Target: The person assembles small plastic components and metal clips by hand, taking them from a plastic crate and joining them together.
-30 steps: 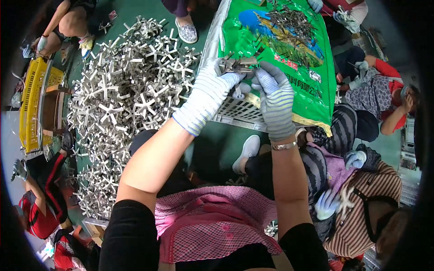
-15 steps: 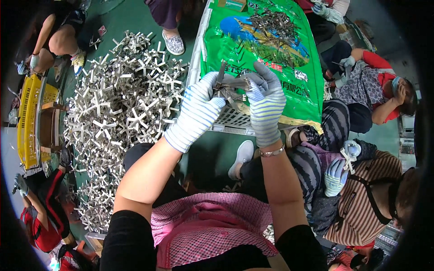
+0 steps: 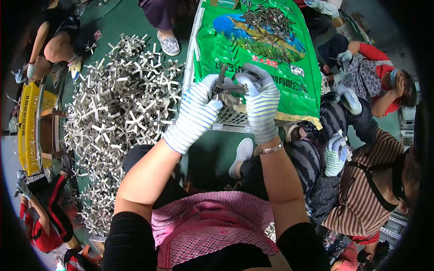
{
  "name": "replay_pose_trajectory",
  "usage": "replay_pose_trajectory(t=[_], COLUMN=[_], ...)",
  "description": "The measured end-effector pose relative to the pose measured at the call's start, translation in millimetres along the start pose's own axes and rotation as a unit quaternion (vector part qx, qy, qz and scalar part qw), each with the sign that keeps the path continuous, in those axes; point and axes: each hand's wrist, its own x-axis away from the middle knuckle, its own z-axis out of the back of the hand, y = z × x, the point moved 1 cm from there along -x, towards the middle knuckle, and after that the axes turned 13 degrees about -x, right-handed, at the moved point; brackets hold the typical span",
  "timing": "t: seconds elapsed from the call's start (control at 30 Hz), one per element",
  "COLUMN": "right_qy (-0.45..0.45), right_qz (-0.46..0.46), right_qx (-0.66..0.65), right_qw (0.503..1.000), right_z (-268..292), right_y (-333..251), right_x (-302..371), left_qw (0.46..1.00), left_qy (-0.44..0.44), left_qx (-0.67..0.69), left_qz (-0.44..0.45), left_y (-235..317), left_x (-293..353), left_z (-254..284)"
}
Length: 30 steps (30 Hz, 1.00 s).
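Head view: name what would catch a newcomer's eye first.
Likely the heap of pale star-shaped pieces on the floor, left of centre. Next, the green sheet at top, right of centre, with small dark pieces heaped on it. Just above centre, the striped-gloved left hand and right hand hold dark metal parts between them.

Heap of metal parts (image 3: 120, 108) on floor (image 3: 122, 22), left of crate (image 3: 233, 128); sack (image 3: 208, 58) atop crate, small pieces (image 3: 270, 23) on sack's far half. Basket (image 3: 29, 122) over left of heap. Workpiece (image 3: 233, 87) between left hand (image 3: 194, 108) and right hand (image 3: 261, 101).
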Motion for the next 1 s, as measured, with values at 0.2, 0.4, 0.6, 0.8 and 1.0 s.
replay_pose_trajectory(t=[0.2,0.4,0.6,0.8,1.0], right_qy=[-0.014,-0.02,0.018,0.036,-0.006], right_qz=[0.026,-0.012,-0.018,-0.031,-0.076], right_qx=[0.043,0.022,-0.019,-0.063,-0.088], right_qw=[0.999,0.999,1.0,0.997,0.993], right_z=[6.7,-2.9,9.3,21.1,17.6], right_y=[1.1,-8.4,-8.2,-5.0,-8.2], right_x=[-4.4,10.1,-1.0,-8.3,-5.5], left_qw=[0.999,0.931,0.926,0.867,0.831], left_qy=[-0.036,-0.076,-0.041,-0.04,-0.064], left_qx=[0.005,0.286,0.27,0.313,0.34], left_qz=[0.037,0.214,0.26,0.385,0.436], left_y=[-1.1,-3.7,26.9,35.3,44.9], left_x=[1.3,21.8,7.3,-4.1,-4.5], left_z=[-1.6,-7.6,3.9,-6.2,-13.8])
